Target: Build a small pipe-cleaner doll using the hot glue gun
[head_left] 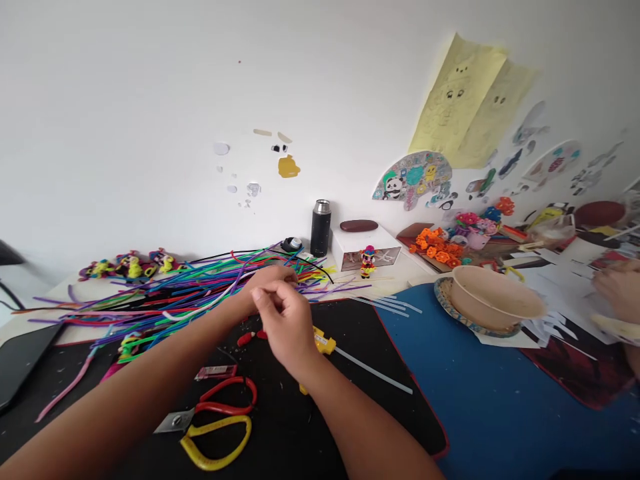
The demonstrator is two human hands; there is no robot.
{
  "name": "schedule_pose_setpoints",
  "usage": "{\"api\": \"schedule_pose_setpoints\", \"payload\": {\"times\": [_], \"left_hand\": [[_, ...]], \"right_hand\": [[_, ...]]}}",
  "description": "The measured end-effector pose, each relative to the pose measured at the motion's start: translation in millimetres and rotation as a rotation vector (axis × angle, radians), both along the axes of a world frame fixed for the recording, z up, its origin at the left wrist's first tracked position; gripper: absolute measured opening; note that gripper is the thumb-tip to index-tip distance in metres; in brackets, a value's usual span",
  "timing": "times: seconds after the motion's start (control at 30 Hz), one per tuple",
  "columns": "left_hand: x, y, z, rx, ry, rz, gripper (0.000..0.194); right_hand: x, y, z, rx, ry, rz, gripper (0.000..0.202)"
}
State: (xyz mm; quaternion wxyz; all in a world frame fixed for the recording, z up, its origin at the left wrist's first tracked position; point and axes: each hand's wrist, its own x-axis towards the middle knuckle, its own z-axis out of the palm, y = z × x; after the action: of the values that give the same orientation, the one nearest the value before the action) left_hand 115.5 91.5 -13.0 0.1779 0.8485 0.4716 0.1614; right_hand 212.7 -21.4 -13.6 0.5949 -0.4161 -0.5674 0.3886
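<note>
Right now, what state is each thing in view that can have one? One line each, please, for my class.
Left hand: partly hidden, grip unclear
Right hand: curled, grip unclear
Yellow glue gun: partly hidden, glue stick protruding
Scissors: lying flat, blades partly hidden
Pipe cleaners: loose, spread out
Black flask: upright, silver top showing
Maroon case: shut
Bowl: upright
Small figurine: standing

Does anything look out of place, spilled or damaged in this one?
Only some untidiness: the pipe cleaners sprawl in a loose tangle, with some ends straying onto the black mat, where a small red piece also lies loose. Nothing looks clearly damaged.
</note>
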Motion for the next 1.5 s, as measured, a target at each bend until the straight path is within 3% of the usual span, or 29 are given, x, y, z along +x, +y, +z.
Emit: {"api": "schedule_pose_setpoints", "payload": {"times": [0.2,0.5,0.6,0.77,0.9,1.2,1.37,1.5], "left_hand": [[39,32,-26.3,0.104,0.208,0.001,0.019],[44,45,-39.8,0.113,0.247,0.094,0.021],[40,50,-32.4,0.068,0.187,0.139,0.021],[27,68,-5.5,0.005,-0.007,0.210,0.030],[20,82,12.0,-0.052,-0.157,0.202,0.023],[21,96,42.6,-0.110,-0.672,0.180,0.033],[6,79,62.5,-0.081,-0.898,0.190,0.036],[-26,41,58.9,-0.140,-1.019,0.195,0.036]], "right_hand": [[-4,-10,5.2,0.099,-0.079,0.042,0.030],[-7,-17,8.7,0.126,-0.190,0.087,0.020],[-7,-19,9.5,0.119,-0.208,0.103,0.017],[-9,-19,6.0,0.125,-0.252,0.115,0.013],[-12,-21,4.1,0.134,-0.369,0.133,0.011],[-12,-23,4.9,0.150,-0.469,0.147,0.013],[-12,-21,2.0,0.181,-0.376,0.146,0.016],[-10,-17,0.8,0.193,-0.299,0.112,0.021]]}}
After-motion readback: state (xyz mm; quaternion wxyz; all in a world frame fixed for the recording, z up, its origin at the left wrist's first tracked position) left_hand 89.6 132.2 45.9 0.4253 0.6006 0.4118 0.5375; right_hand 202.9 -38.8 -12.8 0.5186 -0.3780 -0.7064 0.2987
